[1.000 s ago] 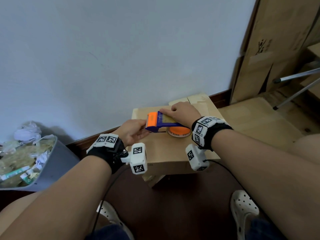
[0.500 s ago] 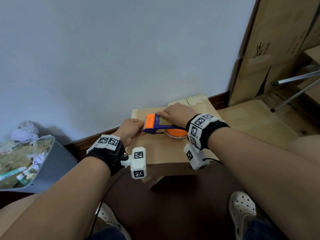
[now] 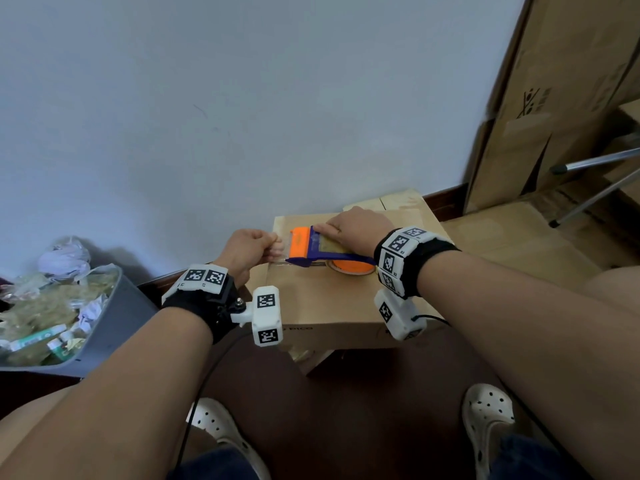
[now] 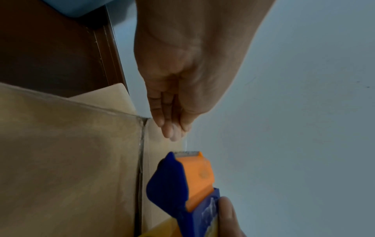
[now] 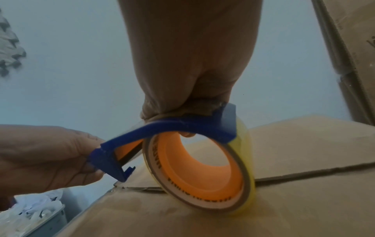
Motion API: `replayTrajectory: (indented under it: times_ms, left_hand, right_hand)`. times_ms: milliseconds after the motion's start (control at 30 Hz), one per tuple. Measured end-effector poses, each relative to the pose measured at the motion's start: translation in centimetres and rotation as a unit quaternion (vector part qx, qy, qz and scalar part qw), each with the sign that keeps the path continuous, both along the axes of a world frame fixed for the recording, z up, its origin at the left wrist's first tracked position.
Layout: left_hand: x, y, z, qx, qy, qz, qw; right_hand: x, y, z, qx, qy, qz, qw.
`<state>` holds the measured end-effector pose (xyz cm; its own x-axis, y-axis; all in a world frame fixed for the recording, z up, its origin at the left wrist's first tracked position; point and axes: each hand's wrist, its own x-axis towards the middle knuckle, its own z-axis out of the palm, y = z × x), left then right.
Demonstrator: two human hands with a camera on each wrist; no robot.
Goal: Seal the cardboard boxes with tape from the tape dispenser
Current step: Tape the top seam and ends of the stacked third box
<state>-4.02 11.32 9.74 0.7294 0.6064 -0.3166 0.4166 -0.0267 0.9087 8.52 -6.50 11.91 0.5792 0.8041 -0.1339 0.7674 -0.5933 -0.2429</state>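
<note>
Nearest me, my 2 forearms reach out over my knees to the box (image 3: 322,299), which sits on the floor against the wall with its top flaps closed and the seam (image 5: 304,172) between them still bare. Since a second ago my left hand (image 3: 247,252) has slid off the box's left edge, away from the dispenser (image 3: 311,249); its fingertips (image 4: 172,131) are pressed together on the free end of the tape (image 4: 185,145), a thin clear strip now drawn out from the toothed blade. My right hand (image 3: 356,226) has barely moved: it is clamped over the blue frame, fingers curled over the top and a fingertip showing in the roll's orange core, and the roll (image 5: 199,172) rests on its edge on the box top, close to the seam. I judge this means the tape is freed and sealing is only starting; no strip lies on this seam yet. Next I would press the pulled end down over the left edge and draw the dispenser right along the seam, keeping the strip taut so it does not fold on itself. Beyond, to the left, stands a full bin (image 3: 69,323); to the right, flat cartons (image 3: 554,98) lean on the wall.
</note>
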Motion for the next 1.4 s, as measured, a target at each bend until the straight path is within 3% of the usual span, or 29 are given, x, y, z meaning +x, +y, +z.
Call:
replayTrajectory:
  times_ms: [133, 300, 467, 767, 1100, 1400]
  left_hand:
    - [0.0, 0.7, 0.3, 0.038, 0.019, -0.012, 0.999]
    - [0.4, 0.8, 1.3, 0.026, 0.018, -0.032, 0.999]
    - [0.5, 0.9, 1.1, 0.070, -0.038, 0.023, 0.997]
    - [0.2, -0.2, 1.3, 0.091, -0.082, 0.020, 0.992]
    - [-1.7, 2.5, 1.0, 0.116, -0.058, 0.077, 0.989]
    - [-2.3, 2.3, -0.3, -0.010, -0.043, 0.063, 0.997]
  right_hand:
    - [0.3, 0.6, 0.1, 0.002, 0.007, 0.012, 1.000]
    - [0.0, 0.8, -0.6, 0.060, 0.007, -0.015, 0.998]
    - [-0.4, 0.7, 0.3, 0.111, 0.017, -0.031, 0.993]
    - [0.6, -1.2, 1.0, 0.095, 0.053, -0.038, 0.993]
    - [0.4, -2.0, 1.0, 0.083, 0.055, -0.032, 0.995]
    - [0.2, -0.6, 1.0, 0.032, 0.028, -0.071, 0.997]
